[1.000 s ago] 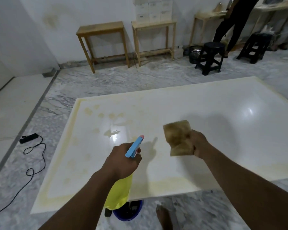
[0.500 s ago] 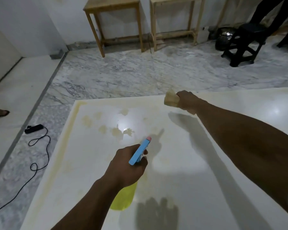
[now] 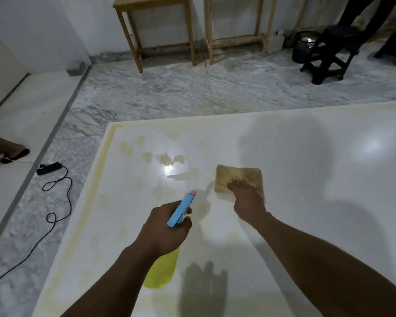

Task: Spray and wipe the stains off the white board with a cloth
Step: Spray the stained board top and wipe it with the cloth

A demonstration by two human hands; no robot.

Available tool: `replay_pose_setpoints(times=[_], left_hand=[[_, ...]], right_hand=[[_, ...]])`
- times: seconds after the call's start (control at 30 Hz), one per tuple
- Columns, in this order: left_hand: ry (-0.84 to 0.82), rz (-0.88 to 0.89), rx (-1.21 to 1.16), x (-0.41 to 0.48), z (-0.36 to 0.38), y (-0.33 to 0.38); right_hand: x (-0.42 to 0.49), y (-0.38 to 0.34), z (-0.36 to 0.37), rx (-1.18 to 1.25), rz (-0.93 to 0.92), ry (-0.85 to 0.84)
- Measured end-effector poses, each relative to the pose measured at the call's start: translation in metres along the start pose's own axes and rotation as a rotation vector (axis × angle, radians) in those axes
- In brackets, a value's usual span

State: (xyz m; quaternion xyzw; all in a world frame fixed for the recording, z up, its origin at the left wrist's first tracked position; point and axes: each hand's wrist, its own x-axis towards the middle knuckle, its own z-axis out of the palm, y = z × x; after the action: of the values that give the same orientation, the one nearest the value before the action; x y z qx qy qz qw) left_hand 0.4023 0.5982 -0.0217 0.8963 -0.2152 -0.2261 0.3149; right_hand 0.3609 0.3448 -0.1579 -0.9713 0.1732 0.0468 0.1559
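Note:
The white board (image 3: 295, 179) lies flat on the floor, with yellowish stains (image 3: 146, 154) in its far left part and along its left rim. My left hand (image 3: 167, 227) grips a spray bottle (image 3: 181, 210) with a blue head and yellow body, its nozzle pointing toward the stains. My right hand (image 3: 247, 197) presses flat on a folded brown cloth (image 3: 238, 178) that rests on the board, right of the stains.
A black power strip and cable (image 3: 55, 179) lie on the marble floor left of the board. A person's foot (image 3: 7, 149) shows at the left edge. Wooden tables (image 3: 156, 30), black stools (image 3: 334, 53) and a standing person's legs (image 3: 364, 12) are at the back.
My right hand pulled the cloth back from the board's far edge toward me and now presses it flat on the surface. The view dropped closer to the board.

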Motion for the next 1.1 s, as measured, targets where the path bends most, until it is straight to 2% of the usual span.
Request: replay_pose_setpoints(times=[0.17,0.3,0.37,0.43,0.57,0.63,0.7,0.8,0.9,1.0,1.07,1.1], left_hand=[[-0.003,0.057,-0.001,-0.082,0.002,-0.008],[-0.007,0.088,0.006,-0.154,0.001,-0.023],[-0.003,0.096,0.013,-0.177,-0.008,-0.028],[0.016,0.112,0.027,-0.187,-0.019,-0.029],[0.035,0.147,0.044,-0.189,-0.037,-0.023],[0.034,0.160,0.034,-0.180,-0.043,-0.018],[0.035,0.169,0.023,-0.164,-0.046,-0.014],[0.037,0.177,0.011,-0.131,-0.051,-0.009],[0.042,0.170,-0.009,-0.082,-0.057,-0.007],[0.051,0.152,-0.027,-0.026,-0.065,-0.007],[0.060,0.130,-0.015,0.006,-0.071,-0.008],[0.061,0.121,-0.021,0.024,-0.074,-0.009]], right_hand=[[-0.136,-0.036,0.032,0.076,0.043,0.053],[-0.222,-0.058,0.049,0.095,0.055,-0.039],[-0.233,-0.061,0.034,0.208,0.126,-0.088],[-0.234,-0.063,0.000,0.486,0.284,-0.159],[-0.237,-0.056,-0.041,1.321,0.596,-0.339],[-0.236,-0.056,-0.044,1.623,0.637,-0.382],[-0.224,-0.060,-0.040,1.737,0.625,-0.404],[-0.182,-0.060,-0.047,1.726,0.541,-0.495],[-0.088,-0.044,-0.074,1.465,0.394,-0.595],[0.032,-0.021,-0.114,1.178,0.350,-0.510],[0.102,-0.022,-0.140,1.027,0.212,-0.458],[0.139,-0.026,-0.150,0.866,0.197,-0.386]])
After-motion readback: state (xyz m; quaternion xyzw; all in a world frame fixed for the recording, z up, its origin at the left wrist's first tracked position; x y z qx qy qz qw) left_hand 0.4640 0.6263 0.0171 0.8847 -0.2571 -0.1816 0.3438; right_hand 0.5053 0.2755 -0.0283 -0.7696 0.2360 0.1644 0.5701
